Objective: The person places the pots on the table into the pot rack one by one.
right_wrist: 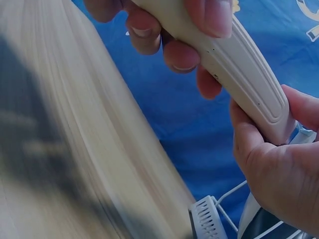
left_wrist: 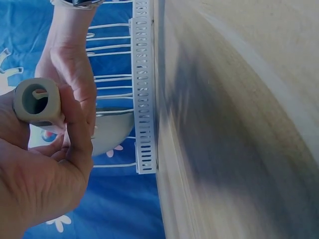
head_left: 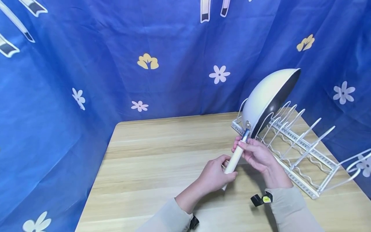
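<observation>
In the head view, the left hand (head_left: 215,174) grips the lower end of the cream handle (head_left: 234,158) of a pan (head_left: 265,90), while the right hand (head_left: 259,154), just beyond it and to its right, pinches the same handle between thumb and fingers, next to the metal collar (head_left: 246,133). The pan stands tilted on its side beyond the right hand, pale outside turned to the left, dark inside to the right. It is among the wire loops at the far end of a white rack (head_left: 301,182), which stretches along the right side of the right hand; whether the pan rests its weight there cannot be told. Below both hands is a wood-grain table (head_left: 156,161), and beyond them hangs a blue curtain (head_left: 174,83) with flowers. In the left wrist view, the left hand wraps the handle, whose hollow end shows between thumb and fingers; the right hand is farther along, its fingers partly hidden, with the rack's slotted rail and wires beside it and the pale bowl behind the wires. In the right wrist view, the right hand's thumb and fingers clasp the handle's collar end, the left hand's fingertips curl around the grooved other part, and the rack's corner and part of the pan appear near the right hand.
</observation>
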Motion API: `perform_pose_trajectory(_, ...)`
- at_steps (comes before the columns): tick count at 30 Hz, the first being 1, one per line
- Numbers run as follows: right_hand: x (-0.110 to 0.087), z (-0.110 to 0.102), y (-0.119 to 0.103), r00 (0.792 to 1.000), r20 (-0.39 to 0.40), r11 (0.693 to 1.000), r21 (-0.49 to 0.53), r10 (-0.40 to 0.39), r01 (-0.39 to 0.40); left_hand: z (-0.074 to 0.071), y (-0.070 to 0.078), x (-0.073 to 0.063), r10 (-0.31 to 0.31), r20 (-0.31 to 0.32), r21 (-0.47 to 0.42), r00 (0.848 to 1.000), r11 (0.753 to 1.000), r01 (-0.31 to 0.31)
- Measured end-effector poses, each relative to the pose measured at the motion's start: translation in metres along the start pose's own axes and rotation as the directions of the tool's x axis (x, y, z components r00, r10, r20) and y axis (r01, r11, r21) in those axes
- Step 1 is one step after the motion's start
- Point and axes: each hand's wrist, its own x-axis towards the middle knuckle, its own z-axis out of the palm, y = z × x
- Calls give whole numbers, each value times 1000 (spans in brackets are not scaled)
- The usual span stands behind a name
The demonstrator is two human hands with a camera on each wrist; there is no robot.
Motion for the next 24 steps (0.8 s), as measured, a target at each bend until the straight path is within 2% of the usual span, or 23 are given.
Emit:
perform_pose_trajectory(14,11,-6,10,997,-76,1000,-15,-10,9,0,-14,5,21,-12,-16,1000,1000,-21)
perform_pose_trajectory(18,15,-5,14,994,-113,1000,-24,-16,13,-2,-21,5,45,-10,33,999,998,-45)
perform_pose_trajectory(24,21,-1,19,980,-198,999,-42,-13,5,-9,-26,1,66,49,133,997,988,-72)
